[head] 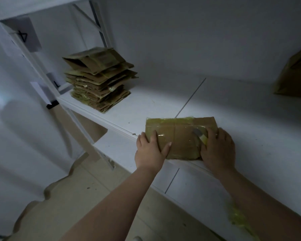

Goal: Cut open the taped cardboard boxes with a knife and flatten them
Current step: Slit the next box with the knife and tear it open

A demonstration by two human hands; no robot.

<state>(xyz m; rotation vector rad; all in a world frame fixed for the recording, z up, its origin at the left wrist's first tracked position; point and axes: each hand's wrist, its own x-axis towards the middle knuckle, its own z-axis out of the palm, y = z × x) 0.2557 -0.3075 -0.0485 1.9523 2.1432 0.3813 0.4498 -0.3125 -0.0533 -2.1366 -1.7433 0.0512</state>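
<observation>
A small brown cardboard box (179, 136), sealed with shiny tape, lies flat near the front edge of the white shelf (250, 129). My left hand (150, 150) grips its near left corner, thumb on top. My right hand (217, 150) holds a knife (201, 135) with a yellow handle; the grey blade lies against the box's top near its right end.
A stack of flattened cardboard boxes (99, 79) stands at the shelf's far left beside the white rack frame (42, 66). Another brown box (295, 75) sits at the right edge. Crumpled yellowish tape (238, 218) hangs by my right forearm. Tiled floor lies below.
</observation>
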